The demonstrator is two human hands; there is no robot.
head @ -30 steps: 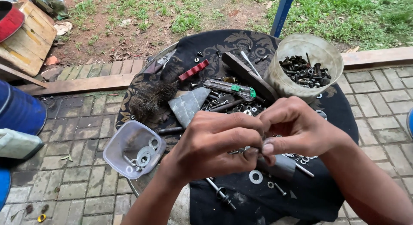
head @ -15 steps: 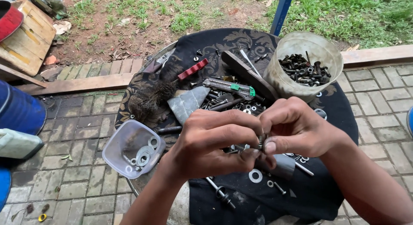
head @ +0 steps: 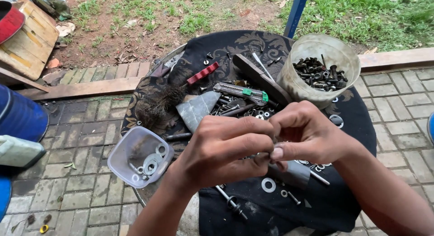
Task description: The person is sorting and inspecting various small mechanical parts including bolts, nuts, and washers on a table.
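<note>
Left hand (head: 226, 150) and right hand (head: 307, 134) meet above the dark-clothed round worktop (head: 348, 127), fingers of both pinched on a small, mostly hidden metal fastener (head: 274, 144) between them.
</note>
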